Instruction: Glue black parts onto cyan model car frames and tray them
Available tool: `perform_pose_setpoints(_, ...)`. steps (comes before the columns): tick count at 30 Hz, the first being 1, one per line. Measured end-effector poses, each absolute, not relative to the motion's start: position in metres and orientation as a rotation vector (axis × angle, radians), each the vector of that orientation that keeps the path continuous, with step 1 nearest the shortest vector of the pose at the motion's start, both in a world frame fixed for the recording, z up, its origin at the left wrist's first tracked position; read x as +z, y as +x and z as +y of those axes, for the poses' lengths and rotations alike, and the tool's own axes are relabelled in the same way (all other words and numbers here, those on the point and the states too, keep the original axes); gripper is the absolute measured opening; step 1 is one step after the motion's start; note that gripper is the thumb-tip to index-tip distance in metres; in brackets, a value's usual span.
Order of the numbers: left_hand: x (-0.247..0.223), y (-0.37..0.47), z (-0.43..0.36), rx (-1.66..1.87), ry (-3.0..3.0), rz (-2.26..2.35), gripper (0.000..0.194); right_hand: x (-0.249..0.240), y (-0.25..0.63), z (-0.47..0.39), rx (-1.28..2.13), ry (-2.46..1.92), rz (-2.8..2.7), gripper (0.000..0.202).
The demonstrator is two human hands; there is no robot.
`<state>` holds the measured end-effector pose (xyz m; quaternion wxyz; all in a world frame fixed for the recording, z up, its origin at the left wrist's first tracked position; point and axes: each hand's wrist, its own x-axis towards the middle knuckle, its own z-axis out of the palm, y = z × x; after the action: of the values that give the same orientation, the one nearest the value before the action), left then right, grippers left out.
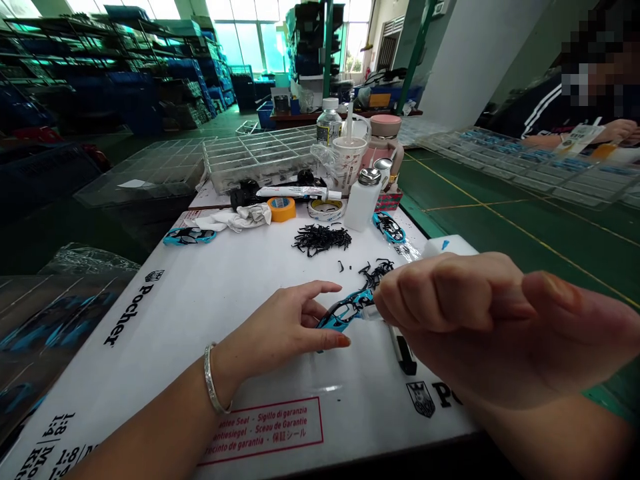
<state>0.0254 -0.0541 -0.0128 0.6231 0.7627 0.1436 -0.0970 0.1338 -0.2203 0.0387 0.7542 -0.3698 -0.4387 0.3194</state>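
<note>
My left hand, with a silver bangle at the wrist, holds a small blue and black model car body between thumb and fingers, low over the white table. My right hand is raised close to the camera, its fingers curled into a fist. What it holds, if anything, is hidden. Beyond the car body lies a loose cluster of small black parts, and farther back a larger pile of black parts. A dark tool with a black end lies partly under my right hand.
Two more blue car bodies lie toward the back. Behind stand a white bottle with a metal cap, orange tape, a white cloth, a cup and a divided clear tray. Another person sits at right.
</note>
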Motion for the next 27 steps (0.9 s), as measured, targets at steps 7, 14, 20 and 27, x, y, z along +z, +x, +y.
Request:
perform_pose_setpoints(7, -0.0127, 0.0254, -0.054, -0.23, 1.723, 0.326, 0.076, 0.039, 0.1362, -0.222, 0.706, -0.774, -0.959, 0.057)
perform_pose_setpoints(14, -0.0117, 0.0254, -0.0543, -0.231, 1.729, 0.321, 0.075, 0.0386, 0.1357, -0.2206, 0.722, -0.794, -0.936, 0.058)
perform_pose_setpoints(20, -0.0125, 0.0256, -0.0535, -0.232, 1.736, 0.321, 0.076, 0.0375, 0.1362, -0.2206, 0.734, -0.775, -0.929, 0.057)
perform_pose_setpoints(27, -0.0128, 0.0252, -0.0533, -0.226, 1.746, 0.333, 0.075, 0.0363, 0.1374, -0.2187, 0.731, -0.78, -0.934, 0.057)
